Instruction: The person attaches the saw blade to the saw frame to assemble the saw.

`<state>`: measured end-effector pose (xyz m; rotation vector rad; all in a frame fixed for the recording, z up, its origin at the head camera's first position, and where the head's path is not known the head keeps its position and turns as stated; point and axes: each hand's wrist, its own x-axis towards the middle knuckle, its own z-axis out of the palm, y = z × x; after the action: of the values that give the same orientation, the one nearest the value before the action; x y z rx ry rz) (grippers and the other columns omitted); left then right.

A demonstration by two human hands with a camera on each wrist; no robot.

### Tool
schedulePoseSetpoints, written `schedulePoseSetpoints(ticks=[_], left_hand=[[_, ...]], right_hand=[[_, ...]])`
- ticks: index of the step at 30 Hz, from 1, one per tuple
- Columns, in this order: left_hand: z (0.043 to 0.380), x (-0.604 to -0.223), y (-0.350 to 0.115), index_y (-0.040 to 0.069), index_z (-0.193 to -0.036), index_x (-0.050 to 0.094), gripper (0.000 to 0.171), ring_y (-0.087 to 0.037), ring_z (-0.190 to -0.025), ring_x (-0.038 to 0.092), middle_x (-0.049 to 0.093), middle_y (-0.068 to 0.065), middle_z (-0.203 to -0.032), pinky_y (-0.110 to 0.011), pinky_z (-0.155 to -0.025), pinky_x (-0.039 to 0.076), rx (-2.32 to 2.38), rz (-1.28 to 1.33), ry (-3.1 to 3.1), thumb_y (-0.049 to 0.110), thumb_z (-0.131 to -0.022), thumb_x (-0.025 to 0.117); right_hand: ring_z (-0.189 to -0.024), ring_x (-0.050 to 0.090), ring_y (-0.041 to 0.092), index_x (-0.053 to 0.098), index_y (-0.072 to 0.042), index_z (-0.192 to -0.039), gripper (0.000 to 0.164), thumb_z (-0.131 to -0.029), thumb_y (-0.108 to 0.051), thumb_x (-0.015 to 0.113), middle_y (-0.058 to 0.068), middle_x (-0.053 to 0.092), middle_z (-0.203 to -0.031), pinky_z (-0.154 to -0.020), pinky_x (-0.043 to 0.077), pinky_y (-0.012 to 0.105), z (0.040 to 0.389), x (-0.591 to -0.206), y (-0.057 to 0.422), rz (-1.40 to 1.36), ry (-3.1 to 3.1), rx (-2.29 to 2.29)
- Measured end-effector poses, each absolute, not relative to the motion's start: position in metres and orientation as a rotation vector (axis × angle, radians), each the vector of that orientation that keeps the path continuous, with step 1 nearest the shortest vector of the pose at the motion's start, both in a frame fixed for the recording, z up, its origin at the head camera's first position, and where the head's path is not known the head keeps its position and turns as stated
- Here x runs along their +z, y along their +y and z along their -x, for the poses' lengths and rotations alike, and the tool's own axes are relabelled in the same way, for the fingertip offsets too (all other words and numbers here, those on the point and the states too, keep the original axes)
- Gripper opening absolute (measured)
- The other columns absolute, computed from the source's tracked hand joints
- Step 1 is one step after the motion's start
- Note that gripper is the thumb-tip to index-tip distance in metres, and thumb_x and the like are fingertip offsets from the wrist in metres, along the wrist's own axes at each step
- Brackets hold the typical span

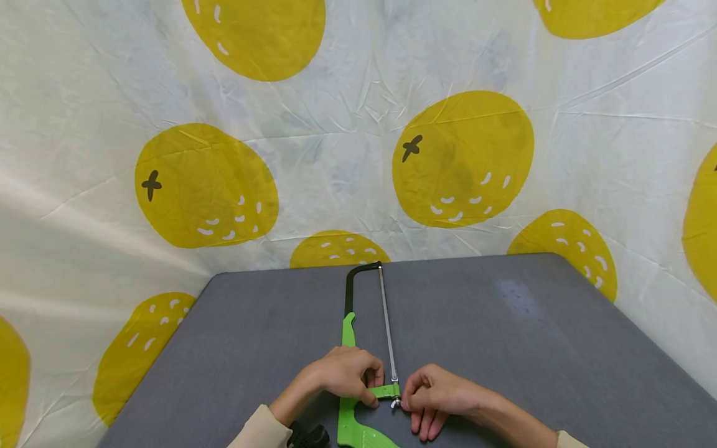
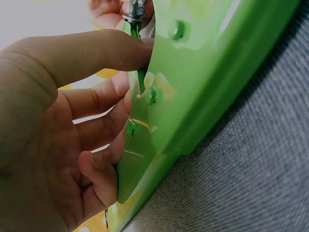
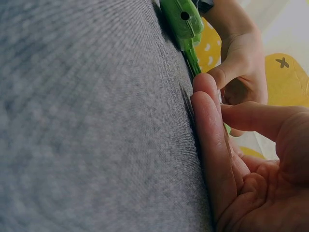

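A hacksaw (image 1: 348, 333) with a green handle, a black front frame and a thin silver blade (image 1: 386, 320) lies on the grey table, its far end pointing away from me. My left hand (image 1: 347, 372) grips the green frame, thumb on the short crosspiece (image 1: 385, 391) and fingers curled by its inner side. At the blade's near end sits a small silver wing nut (image 1: 396, 403). My right hand (image 1: 439, 395) pinches at the wing nut's right side with thumb and forefinger; the other fingers (image 3: 215, 145) extend along the tabletop. In the right wrist view, the wing nut is hidden behind those fingers.
The grey cloth-covered table (image 1: 269, 323) reaches back to a white curtain (image 1: 336, 174) printed with yellow fruit, which also hangs along both sides. A black device (image 1: 308, 435) is on my left wrist, close to the saw's handle.
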<state>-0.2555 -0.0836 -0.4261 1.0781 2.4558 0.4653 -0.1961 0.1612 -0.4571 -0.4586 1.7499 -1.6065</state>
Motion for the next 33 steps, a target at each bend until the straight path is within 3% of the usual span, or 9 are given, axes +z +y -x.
schedulePoseSetpoints(ticks=[33], left_hand=[[0.2552,-0.4282,-0.083,0.029,-0.084,0.068,0.019,0.003,-0.063,0.055,0.061,0.02,-0.075,-0.019,-0.059,0.044,0.447,-1.084,2.47,0.032,-0.082,0.087]], right_hand=[[-0.054,0.069,0.003,0.071,0.001,-0.1,0.018,-0.094,-0.014,0.064,0.0,0.072,-0.068,-0.05,0.056,0.022,0.1967,-0.4592,0.1607,0.433,1.753,-1.588]])
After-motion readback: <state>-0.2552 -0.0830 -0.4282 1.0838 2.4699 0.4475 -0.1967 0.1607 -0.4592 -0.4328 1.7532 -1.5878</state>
